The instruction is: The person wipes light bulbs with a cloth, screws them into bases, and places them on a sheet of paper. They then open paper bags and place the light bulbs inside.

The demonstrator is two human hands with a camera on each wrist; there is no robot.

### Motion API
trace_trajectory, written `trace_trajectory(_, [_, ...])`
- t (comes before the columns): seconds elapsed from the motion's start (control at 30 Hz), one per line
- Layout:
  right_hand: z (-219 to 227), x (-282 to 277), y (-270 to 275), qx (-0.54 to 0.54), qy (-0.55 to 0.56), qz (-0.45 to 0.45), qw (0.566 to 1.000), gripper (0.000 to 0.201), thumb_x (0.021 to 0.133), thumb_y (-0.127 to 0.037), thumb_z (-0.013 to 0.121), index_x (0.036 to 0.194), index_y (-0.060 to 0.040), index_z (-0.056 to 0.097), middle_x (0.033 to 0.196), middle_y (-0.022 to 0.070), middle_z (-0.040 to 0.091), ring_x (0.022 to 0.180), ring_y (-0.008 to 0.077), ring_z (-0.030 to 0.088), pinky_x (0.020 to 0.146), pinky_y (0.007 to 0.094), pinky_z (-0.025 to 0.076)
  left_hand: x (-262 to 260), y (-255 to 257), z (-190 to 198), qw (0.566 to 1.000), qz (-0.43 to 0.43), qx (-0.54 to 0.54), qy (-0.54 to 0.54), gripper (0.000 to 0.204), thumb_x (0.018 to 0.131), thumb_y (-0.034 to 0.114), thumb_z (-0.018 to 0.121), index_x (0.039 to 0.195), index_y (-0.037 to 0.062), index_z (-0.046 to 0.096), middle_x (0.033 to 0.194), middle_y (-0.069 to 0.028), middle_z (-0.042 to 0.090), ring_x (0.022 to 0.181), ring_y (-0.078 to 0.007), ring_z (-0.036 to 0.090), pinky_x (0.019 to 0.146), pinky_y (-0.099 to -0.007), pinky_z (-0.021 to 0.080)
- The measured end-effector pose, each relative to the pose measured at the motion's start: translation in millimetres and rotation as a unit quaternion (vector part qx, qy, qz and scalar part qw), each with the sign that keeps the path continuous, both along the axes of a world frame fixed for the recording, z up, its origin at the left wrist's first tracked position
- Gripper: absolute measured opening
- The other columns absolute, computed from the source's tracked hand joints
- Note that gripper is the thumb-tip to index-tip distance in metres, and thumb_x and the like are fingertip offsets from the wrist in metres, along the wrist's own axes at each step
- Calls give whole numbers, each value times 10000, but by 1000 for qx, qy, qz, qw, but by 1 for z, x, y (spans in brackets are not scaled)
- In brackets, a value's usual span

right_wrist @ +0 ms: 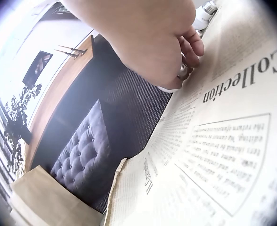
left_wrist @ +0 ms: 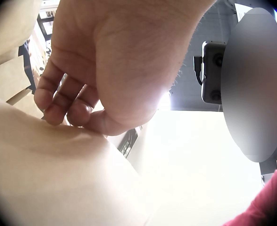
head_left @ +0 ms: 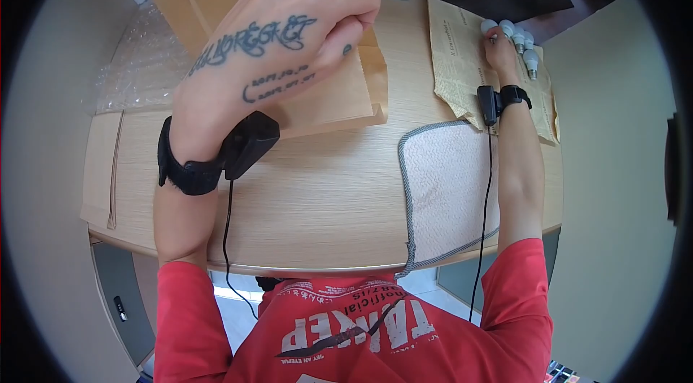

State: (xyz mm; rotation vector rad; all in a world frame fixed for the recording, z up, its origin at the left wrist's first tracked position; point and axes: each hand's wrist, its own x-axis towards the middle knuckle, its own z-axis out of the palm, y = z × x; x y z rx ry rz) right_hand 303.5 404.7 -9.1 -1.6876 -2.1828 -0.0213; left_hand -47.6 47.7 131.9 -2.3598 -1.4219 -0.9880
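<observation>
Head view: left hand (head_left: 278, 36) was curled on the top paper bag (head_left: 339, 90) of the stack, pinching it. Right hand (head_left: 499, 47) was closed round a bulb (head_left: 489, 25) by others on newsprint (head_left: 455, 58). No bulb bagged yet, prob. early on.

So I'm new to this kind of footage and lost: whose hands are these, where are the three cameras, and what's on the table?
No machine: a person with cameras on the head and both wrists. The head view looks down on a wooden table. The left hand grips brown paper bags; its wrist view shows curled fingers on the paper. The right hand holds one of the light bulbs on printed newspaper; its wrist view shows that up close. A white cloth and bubble wrap also lie there.
</observation>
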Motion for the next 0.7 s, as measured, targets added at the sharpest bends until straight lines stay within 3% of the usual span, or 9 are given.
trace_trajectory(0.13, [9,-6,-10,40,80,-13,996,284,871,-261,600,1112,-113,587,1054,208,688,1032,409,638,892,473,488,0,0,-1,1000,2,8,3,27,838,36,535,815,50,533,679,-111,498,632,-261,526,591,-349,413])
trace_trajectory(0.37, [74,-55,-75,62,201,-29,977,402,826,-332,652,1118,-64,584,975,198,693,963,389,662,855,438,489,3,1,-2,1000,2,-2,-1,26,839,39,537,816,49,532,681,-114,499,637,-265,529,594,-355,416])
trace_trajectory(0.47, [96,-70,-95,117,220,5,969,438,802,-357,684,1118,-60,621,891,140,693,874,309,676,813,389,500,3,1,-1,1000,2,-13,-2,24,839,38,537,817,47,532,683,-114,501,636,-266,529,594,-356,417])
trace_trajectory(0.57, [121,-77,-117,101,249,43,962,441,789,-372,715,1096,-58,671,787,56,666,764,174,642,741,306,493,3,1,-1,1000,2,-7,-4,20,833,35,536,817,45,532,683,-112,501,634,-265,529,593,-356,417])
trace_trajectory(0.7, [139,-81,-142,107,281,130,945,392,807,-357,748,1059,-59,707,721,-38,608,693,49,546,667,215,436,4,2,-2,1000,3,-12,-4,16,827,31,534,818,44,535,684,-112,502,633,-263,529,592,-353,417])
